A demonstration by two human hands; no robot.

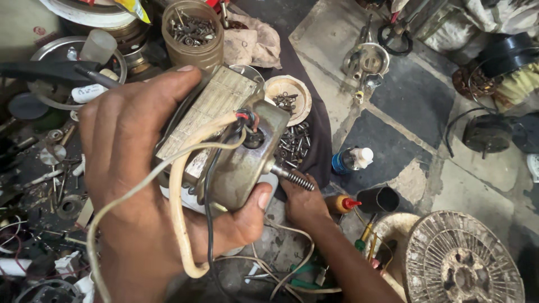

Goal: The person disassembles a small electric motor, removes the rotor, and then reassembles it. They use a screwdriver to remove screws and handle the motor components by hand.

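- The left hand (pixel 132 185) is clenched around a small electric motor (pixel 236 151), lifted up close to the camera; the thumb presses the near edge of the metal housing and the fingers wrap over the laminated core on its far side.
- The motor's threaded shaft (pixel 292 178) points right and slightly down, with its tip just above the right hand (pixel 303 205).
- The right hand is low on the floor (pixel 415 123), partly hidden behind the motor; I cannot tell whether it is closed on anything or only resting among the loose wires (pixel 292 264).
- Risk, as I judge it: the cream lead (pixel 178 213) and the black lead hang in a loose loop over the left wrist. If the motor is turned, the loop could snag a finger or strain the leads where they enter the housing.
- The hold is one-handed on a smooth, rounded casing. A slip would send the motor down onto the right hand or into the heap of screws (pixel 295 145) on the dark cloth just behind.
- The shaft end is near the right knuckles, so a sudden tilt could jab them.
- A small oil bottle with a red tip (pixel 343 204) stands just right of the right hand, and a blue bottle (pixel 351 159) stands farther off; either could be knocked over by a dropped motor.
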